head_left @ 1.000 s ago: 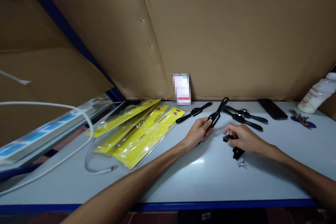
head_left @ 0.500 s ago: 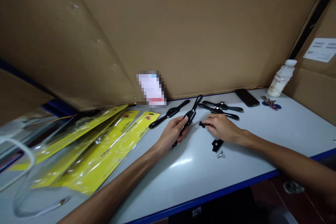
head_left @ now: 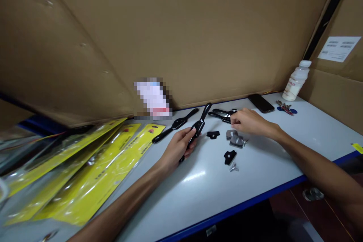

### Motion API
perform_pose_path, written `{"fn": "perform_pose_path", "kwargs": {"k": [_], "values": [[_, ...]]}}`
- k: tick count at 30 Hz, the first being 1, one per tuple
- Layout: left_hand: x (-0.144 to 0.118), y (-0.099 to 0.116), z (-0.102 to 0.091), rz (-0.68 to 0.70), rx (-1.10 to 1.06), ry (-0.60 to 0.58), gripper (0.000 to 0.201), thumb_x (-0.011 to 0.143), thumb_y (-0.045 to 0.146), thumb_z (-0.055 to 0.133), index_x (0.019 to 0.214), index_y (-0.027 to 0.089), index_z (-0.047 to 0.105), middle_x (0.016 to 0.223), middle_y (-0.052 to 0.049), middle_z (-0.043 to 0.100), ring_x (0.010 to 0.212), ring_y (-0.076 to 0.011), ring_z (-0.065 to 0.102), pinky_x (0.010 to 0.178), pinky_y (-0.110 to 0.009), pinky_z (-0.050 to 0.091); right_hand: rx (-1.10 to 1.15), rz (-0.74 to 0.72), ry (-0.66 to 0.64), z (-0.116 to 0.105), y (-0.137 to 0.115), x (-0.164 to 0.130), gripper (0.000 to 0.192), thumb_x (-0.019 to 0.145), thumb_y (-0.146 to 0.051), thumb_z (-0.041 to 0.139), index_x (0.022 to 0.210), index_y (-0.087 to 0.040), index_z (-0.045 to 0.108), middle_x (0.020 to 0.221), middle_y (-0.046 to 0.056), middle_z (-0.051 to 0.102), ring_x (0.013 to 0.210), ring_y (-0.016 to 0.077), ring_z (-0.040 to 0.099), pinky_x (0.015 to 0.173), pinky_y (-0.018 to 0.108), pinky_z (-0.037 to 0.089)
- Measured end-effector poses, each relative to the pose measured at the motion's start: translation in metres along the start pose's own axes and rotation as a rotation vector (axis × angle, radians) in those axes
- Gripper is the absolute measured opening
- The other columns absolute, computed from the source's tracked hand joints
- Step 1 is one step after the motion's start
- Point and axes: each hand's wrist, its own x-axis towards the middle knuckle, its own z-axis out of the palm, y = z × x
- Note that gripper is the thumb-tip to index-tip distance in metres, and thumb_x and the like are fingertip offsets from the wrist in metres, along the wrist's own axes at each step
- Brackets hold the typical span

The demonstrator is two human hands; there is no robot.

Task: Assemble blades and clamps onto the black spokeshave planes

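In my left hand (head_left: 181,144) is a black spokeshave body (head_left: 202,124), gripped by its lower handle and tilted up to the right. My right hand (head_left: 251,123) is closed, fingertips pinched at two more black spokeshaves (head_left: 219,114); it covers their right ends, and what it grips is hidden. Below lie grey slotted blades (head_left: 236,140) with small screws (head_left: 245,143) beside them. One black cap plate (head_left: 213,135) lies between my hands. Another black cap plate (head_left: 229,157) sits nearer, with silver screws (head_left: 234,167) by it. Left of my left hand rests another spokeshave (head_left: 178,122).
Yellow blister packs (head_left: 113,170) cover the table's left side. A blurred-out upright panel (head_left: 154,98) leans on the cardboard wall (head_left: 181,38). At the back right are a black phone (head_left: 261,103), keys (head_left: 286,107) and a white bottle (head_left: 296,81). The table has a blue edge (head_left: 241,205).
My right hand has let go of the black cap plate and moved back and right to the paired spokeshaves, uncovering the grey blades. My left hand keeps its spokeshave. The view has shifted slightly right.
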Motion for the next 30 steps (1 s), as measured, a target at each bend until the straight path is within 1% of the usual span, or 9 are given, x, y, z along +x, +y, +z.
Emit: {"fn": "perform_pose_path", "kwargs": {"k": [3, 6, 9, 13, 18, 21, 23, 26, 30], "values": [[0.0, 0.0, 0.0, -0.007, 0.01, 0.002, 0.044, 0.077, 0.06, 0.068, 0.082, 0.018, 0.054, 0.052, 0.01, 0.041, 0.036, -0.0039, 0.028, 0.033, -0.016, 0.019, -0.027, -0.015, -0.115, -0.009, -0.001, -0.005, 0.012, 0.08, -0.03, 0.066, 0.072, -0.021, 0.067, 0.069, 0.003, 0.066, 0.064, 0.0165, 0.055, 0.055, 0.029, 0.028], [0.0, 0.0, 0.001, 0.001, 0.019, 0.0, 0.042, 0.08, 0.059, 0.066, 0.081, 0.019, 0.053, 0.052, 0.01, 0.041, 0.036, -0.004, 0.028, 0.033, -0.015, 0.019, -0.118, 0.015, -0.301, -0.015, -0.009, -0.011, 0.034, 0.076, -0.055, 0.071, 0.073, -0.021, 0.066, 0.068, 0.004, 0.064, 0.065, 0.0198, 0.055, 0.055, 0.03, 0.029], [0.001, -0.001, 0.001, 0.005, 0.024, -0.003, 0.039, 0.083, 0.057, 0.064, 0.082, 0.018, 0.054, 0.053, 0.01, 0.041, 0.037, -0.0042, 0.029, 0.033, -0.015, 0.019, -0.176, 0.039, -0.364, -0.013, -0.017, -0.014, 0.04, 0.075, -0.059, 0.071, 0.077, -0.02, 0.064, 0.077, 0.007, 0.065, 0.07, 0.0216, 0.056, 0.057, 0.031, 0.03], [0.001, -0.001, 0.002, 0.024, 0.029, -0.012, 0.036, 0.088, 0.054, 0.058, 0.083, 0.018, 0.054, 0.052, 0.009, 0.041, 0.036, -0.0048, 0.029, 0.032, -0.016, 0.02, -0.114, 0.022, -0.337, -0.002, -0.013, -0.01, 0.036, 0.072, -0.053, 0.074, 0.076, -0.021, 0.06, 0.073, 0.004, 0.061, 0.067, 0.02, 0.053, 0.055, 0.03, 0.028], [-0.002, 0.0, 0.003, 0.051, 0.029, -0.011, 0.035, 0.092, 0.05, 0.05, 0.082, 0.017, 0.054, 0.052, 0.008, 0.042, 0.036, -0.0055, 0.03, 0.033, -0.017, 0.022, 0.173, 0.041, -0.215, 0.015, 0.003, 0.003, 0.028, 0.067, -0.033, 0.078, 0.084, -0.021, 0.059, 0.073, -0.001, 0.059, 0.065, 0.0158, 0.051, 0.054, 0.028, 0.029], [-0.002, -0.001, 0.002, 0.047, 0.022, -0.01, 0.034, 0.092, 0.049, 0.049, 0.088, 0.016, 0.058, 0.052, 0.008, 0.042, 0.036, -0.0059, 0.029, 0.032, -0.017, 0.021, 0.341, 0.054, -0.226, 0.017, 0.007, 0.009, 0.022, 0.065, -0.023, 0.077, 0.083, -0.02, 0.064, 0.068, -0.003, 0.057, 0.06, 0.0131, 0.049, 0.055, 0.027, 0.031], [-0.001, -0.001, 0.002, 0.041, 0.008, -0.017, 0.034, 0.091, 0.048, 0.051, 0.092, 0.015, 0.059, 0.051, 0.009, 0.041, 0.036, -0.0059, 0.028, 0.032, -0.017, 0.021, 0.383, 0.064, -0.245, 0.016, 0.007, 0.01, 0.015, 0.066, -0.021, 0.077, 0.073, -0.019, 0.064, 0.061, -0.004, 0.054, 0.057, 0.0118, 0.047, 0.054, 0.027, 0.03], [-0.002, -0.002, 0.001, 0.044, -0.023, -0.029, 0.034, 0.09, 0.049, 0.054, 0.089, 0.015, 0.058, 0.051, 0.009, 0.041, 0.035, -0.0052, 0.027, 0.033, -0.017, 0.02, 0.393, 0.071, -0.206, 0.014, 0.002, 0.009, 0.024, 0.071, -0.023, 0.074, 0.06, -0.019, 0.054, 0.054, -0.005, 0.049, 0.053, 0.011, 0.046, 0.052, 0.026, 0.028], [-0.007, 0.0, 0.007, 0.089, -0.072, -0.067, 0.037, 0.089, 0.054, 0.056, 0.08, 0.019, 0.052, 0.053, 0.008, 0.045, 0.037, -0.0051, 0.033, 0.035, -0.017, 0.028, 0.505, 0.092, -0.092, 0.019, -0.012, 0.005, 0.022, 0.092, -0.032, 0.054, 0.075, -0.022, 0.044, 0.062, -0.002, 0.059, 0.054, 0.0116, 0.055, 0.049, 0.025, 0.035]]}}
